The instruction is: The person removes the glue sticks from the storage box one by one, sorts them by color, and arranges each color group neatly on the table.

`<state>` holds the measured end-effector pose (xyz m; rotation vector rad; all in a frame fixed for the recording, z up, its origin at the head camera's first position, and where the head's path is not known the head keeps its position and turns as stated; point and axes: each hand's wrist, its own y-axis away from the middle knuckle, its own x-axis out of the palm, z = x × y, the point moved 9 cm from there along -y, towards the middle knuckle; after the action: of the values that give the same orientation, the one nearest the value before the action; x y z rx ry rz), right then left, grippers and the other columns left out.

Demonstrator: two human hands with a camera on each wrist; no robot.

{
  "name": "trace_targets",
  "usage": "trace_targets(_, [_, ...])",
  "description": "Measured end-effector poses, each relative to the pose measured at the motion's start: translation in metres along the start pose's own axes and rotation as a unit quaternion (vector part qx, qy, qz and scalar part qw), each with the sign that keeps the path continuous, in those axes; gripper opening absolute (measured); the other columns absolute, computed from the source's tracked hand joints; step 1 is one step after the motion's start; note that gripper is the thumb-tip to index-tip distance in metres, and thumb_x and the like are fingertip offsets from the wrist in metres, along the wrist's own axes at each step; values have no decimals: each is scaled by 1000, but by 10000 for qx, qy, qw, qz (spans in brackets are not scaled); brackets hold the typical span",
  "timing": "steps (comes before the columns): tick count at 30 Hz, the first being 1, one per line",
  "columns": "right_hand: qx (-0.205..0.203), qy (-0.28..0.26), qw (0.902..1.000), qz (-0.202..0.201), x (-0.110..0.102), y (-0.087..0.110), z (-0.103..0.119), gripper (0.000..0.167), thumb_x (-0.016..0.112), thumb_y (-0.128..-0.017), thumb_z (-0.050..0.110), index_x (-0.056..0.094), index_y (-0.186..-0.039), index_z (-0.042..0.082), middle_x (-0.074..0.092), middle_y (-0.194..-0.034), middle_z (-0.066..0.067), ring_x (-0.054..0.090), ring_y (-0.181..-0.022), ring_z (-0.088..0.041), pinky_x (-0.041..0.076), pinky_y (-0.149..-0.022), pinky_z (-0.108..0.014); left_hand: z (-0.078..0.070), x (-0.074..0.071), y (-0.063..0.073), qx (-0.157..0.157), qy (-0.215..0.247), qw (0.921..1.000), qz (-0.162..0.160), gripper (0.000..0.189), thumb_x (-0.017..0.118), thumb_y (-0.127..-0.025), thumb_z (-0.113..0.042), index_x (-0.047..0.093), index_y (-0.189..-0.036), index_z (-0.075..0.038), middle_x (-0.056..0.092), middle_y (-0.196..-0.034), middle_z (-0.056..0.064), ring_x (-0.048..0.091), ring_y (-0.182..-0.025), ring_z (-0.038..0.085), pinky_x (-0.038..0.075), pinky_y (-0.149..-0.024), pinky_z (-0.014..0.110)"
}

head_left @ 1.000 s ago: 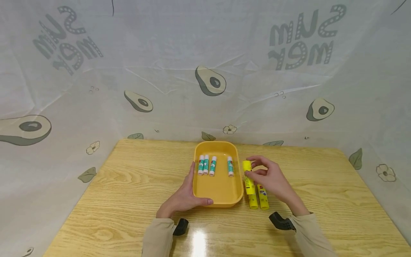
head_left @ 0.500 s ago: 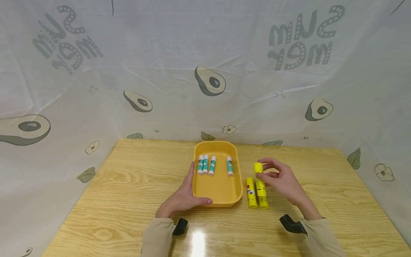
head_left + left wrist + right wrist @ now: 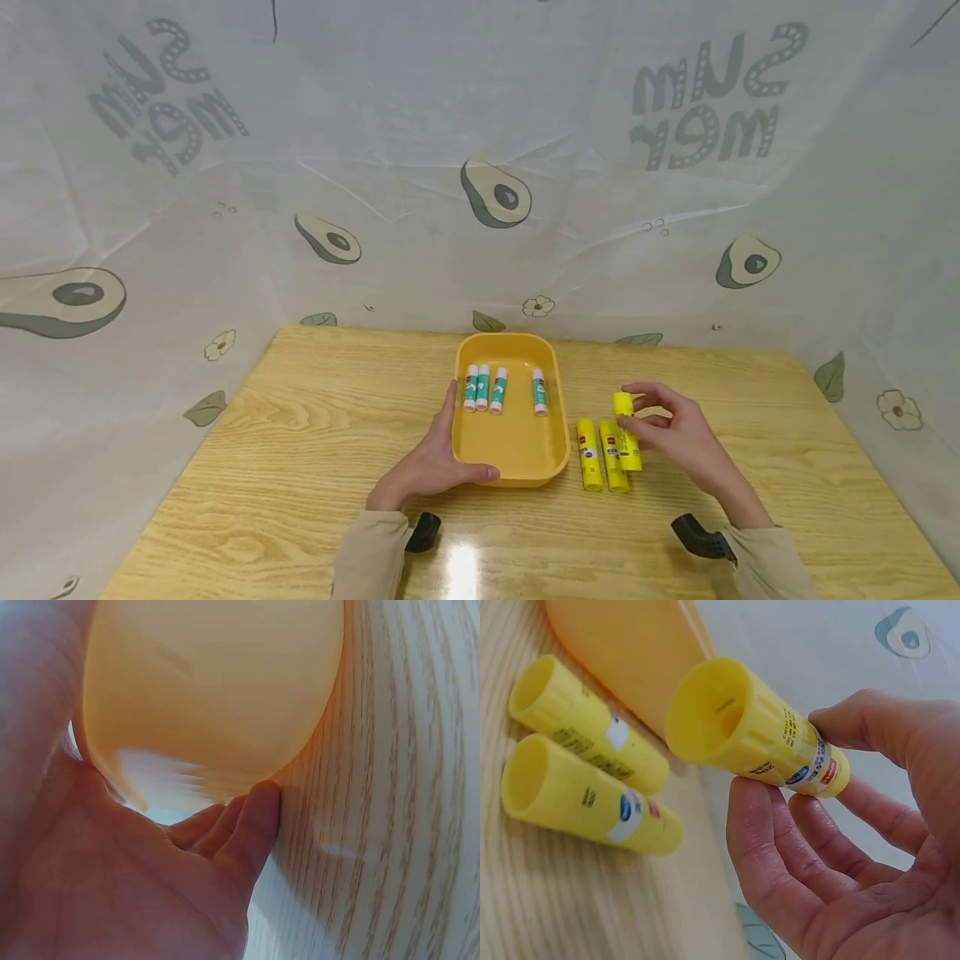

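Note:
My right hand (image 3: pixel 671 425) pinches a yellow glue stick (image 3: pixel 627 432) between thumb and fingers, tilted above the table. In the right wrist view its wide hollow end faces the camera, and the fingers (image 3: pixel 761 832) lie along its underside. Two more yellow glue sticks, one nearer the tray (image 3: pixel 589 456) and one beside it (image 3: pixel 612 458), lie side by side on the table. My left hand (image 3: pixel 427 458) holds the near left corner of an orange-yellow plastic tray (image 3: pixel 510 482), thumb along the front edge, fingers against the left wall. Inside lie several small white-and-teal glue sticks (image 3: pixel 498 391).
The wooden table (image 3: pixel 315 417) ends at a white curtain (image 3: pixel 405 275) printed with avocados, behind and at both sides. In the tray, the small glue sticks lie toward the back, with one apart at the right.
My right hand has carried its yellow glue stick rightward from beside the tray, past the two lying ones, and lowered it. My left hand and the tray have stayed put.

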<state>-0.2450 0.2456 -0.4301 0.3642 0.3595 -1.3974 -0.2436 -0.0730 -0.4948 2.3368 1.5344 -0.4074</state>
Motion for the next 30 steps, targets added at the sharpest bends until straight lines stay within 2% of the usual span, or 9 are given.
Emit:
trace_targets(16, [392, -22, 9991, 135, -3, 7, -30, 58, 72, -98, 21, 47, -147, 2, 52, -126, -23, 68, -88, -14, 62, -72, -31, 1, 0, 2, -176, -68, 9998, -32, 141, 91, -74, -45, -17, -163, -33, -1, -174, 10, 10, -159, 39, 19, -123, 66])
trace_targets(23, [569, 135, 9980, 235, -2, 9, -42, 60, 72, -97, 22, 46, -146, -1, 54, -126, -24, 68, -92, -20, 62, -73, -33, 2, 1, 1, -150, -22, 9999, 14, 143, 92, -73, -47, -19, -163, -33, -1, -174, 10, 11, -159, 37, 17, -124, 65])
trace_targets(30, [558, 230, 9979, 248, -4, 7, -50, 59, 73, -96, 19, 48, -144, -3, 56, -122, -24, 67, -93, -21, 62, -73, -34, 0, 0, 0, -25, 13, 10000, 40, 144, 91, -73, -48, -20, -163, -30, -3, -174, 7, 6, -160, 34, 14, -126, 63])
